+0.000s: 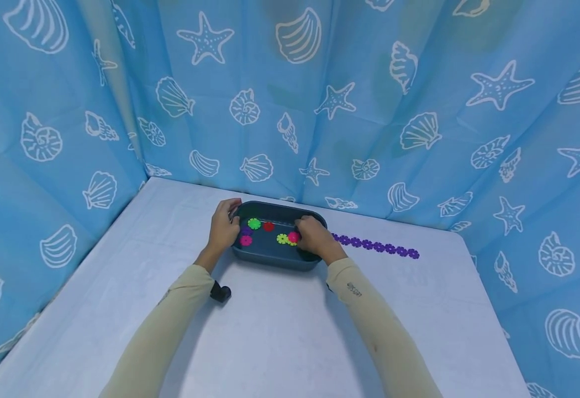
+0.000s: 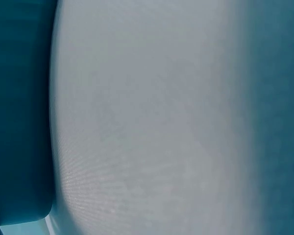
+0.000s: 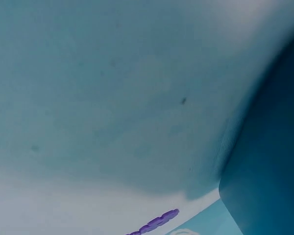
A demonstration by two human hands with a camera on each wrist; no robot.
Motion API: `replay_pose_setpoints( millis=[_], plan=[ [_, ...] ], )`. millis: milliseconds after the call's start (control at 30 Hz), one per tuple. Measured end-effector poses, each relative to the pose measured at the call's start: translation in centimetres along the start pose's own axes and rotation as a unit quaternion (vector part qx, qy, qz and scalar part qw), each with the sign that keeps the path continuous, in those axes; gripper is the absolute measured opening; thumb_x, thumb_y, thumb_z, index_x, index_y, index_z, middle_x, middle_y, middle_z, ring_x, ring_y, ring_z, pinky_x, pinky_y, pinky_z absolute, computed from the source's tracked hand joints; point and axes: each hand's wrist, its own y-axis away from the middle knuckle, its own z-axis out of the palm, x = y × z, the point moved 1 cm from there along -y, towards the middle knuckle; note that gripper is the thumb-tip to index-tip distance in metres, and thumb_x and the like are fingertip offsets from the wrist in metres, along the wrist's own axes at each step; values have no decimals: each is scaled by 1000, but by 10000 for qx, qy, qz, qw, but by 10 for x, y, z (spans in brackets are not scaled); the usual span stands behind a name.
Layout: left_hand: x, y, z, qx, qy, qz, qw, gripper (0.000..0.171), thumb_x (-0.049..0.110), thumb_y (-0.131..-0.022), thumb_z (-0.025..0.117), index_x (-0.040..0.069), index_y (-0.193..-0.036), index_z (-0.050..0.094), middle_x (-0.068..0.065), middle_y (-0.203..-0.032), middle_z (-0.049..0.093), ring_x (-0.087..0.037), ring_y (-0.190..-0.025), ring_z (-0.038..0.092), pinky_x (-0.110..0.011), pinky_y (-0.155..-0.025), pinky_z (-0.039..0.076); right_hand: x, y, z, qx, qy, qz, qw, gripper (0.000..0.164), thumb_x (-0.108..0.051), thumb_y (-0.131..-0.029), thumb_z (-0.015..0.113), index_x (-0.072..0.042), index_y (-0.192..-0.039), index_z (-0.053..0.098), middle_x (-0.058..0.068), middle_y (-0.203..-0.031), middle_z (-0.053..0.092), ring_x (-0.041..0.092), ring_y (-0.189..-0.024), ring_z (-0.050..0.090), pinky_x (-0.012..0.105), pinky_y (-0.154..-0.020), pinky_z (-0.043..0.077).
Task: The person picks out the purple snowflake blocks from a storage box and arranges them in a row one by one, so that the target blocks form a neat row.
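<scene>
A dark blue-grey plastic tub (image 1: 275, 260) stands near the back of the table. My left hand (image 1: 224, 226) grips its left end, thumb over the rim. My right hand (image 1: 314, 236) reaches over the right end with fingers bent down inside; I cannot tell what they hold. A pink notched disc (image 1: 294, 237) shows right beside those fingers, by a yellow disc (image 1: 282, 239). Green (image 1: 254, 224), red (image 1: 268, 226), purple (image 1: 246, 230) and another pink disc (image 1: 246, 240) lie toward the left. The tub's outer wall fills one side of the left wrist view (image 2: 19, 112) and right wrist view (image 3: 269, 161).
A straight chain of joined purple discs (image 1: 379, 247) lies on the white-covered table (image 1: 280, 331), running rightward from behind my right hand; part of the purple chain (image 3: 157, 223) shows in the right wrist view. A blue shell-print curtain (image 1: 270, 132) hangs behind and along both sides.
</scene>
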Motion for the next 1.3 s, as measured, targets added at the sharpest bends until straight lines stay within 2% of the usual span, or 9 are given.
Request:
replay_pose_setpoints(
  millis=[167, 333, 533, 767, 867, 933, 1100, 1300],
  plan=[
    [6, 2, -3, -22, 40, -60, 10000, 43, -14, -90, 49, -4, -132, 49, -18, -132, 48, -27, -129, 48, -28, -112, 37, 2, 2, -2, 206, -361, 3, 9991, 57, -19, -80, 77, 4, -129, 58, 14, -114, 63, 23, -107, 56, 38, -100, 50],
    [5, 2, -2, -45, -14, -89, 9999, 43, -13, -91, 49, -3, -133, 49, -17, -133, 48, -25, -129, 47, -27, -112, 37, 5, 3, -2, 516, -745, -1, 9959, 54, -17, -83, 74, 3, -130, 58, 13, -114, 64, 24, -107, 56, 38, -101, 50],
    [6, 2, -1, -67, 34, -125, 9999, 43, -14, -91, 48, -4, -133, 49, -17, -133, 47, -26, -130, 47, -28, -112, 37, 15, 8, -3, 948, -1413, 136, 9853, 53, -16, -84, 74, 0, -132, 58, 10, -115, 66, 24, -107, 57, 39, -102, 50],
    [4, 1, -2, -49, 86, -162, 9998, 44, -15, -90, 48, -3, -133, 49, -17, -133, 48, -26, -130, 47, -28, -112, 37, 34, 25, -18, 1472, -1906, -161, 9704, 54, -11, -82, 73, 2, -132, 58, 10, -113, 67, 25, -105, 61, 40, -96, 53],
    [4, 0, -2, -24, 76, -135, 9999, 44, -15, -90, 48, -4, -133, 49, -18, -133, 48, -27, -129, 48, -29, -112, 37, 47, 34, -28, 1670, -1968, -105, 9661, 52, -11, -83, 72, 2, -132, 58, 11, -114, 67, 27, -106, 62, 43, -95, 54],
    [3, -1, -1, -15, 90, -128, 9999, 44, -15, -90, 48, -4, -133, 49, -18, -132, 48, -28, -129, 48, -29, -111, 38, 58, 42, -34, 1688, -1988, 100, 9653, 53, -13, -84, 72, -1, -134, 56, 12, -116, 66, 29, -108, 61, 45, -95, 54],
    [1, -1, 1, -25, 120, -127, 9998, 43, -14, -90, 48, -3, -132, 50, -17, -132, 48, -26, -129, 48, -28, -111, 37, 94, 67, -46, 1520, -1922, 698, 9670, 58, -18, -87, 68, -6, -141, 50, 11, -123, 61, 31, -116, 57, 48, -96, 52],
    [2, 0, 1, -24, 121, -147, 9998, 44, -14, -90, 48, -3, -132, 50, -17, -133, 48, -26, -129, 48, -27, -112, 37, 145, 101, -55, 1403, -1815, 1302, 9646, 60, -18, -88, 66, -5, -143, 47, 15, -126, 59, 36, -120, 53, 54, -98, 49]
  ],
)
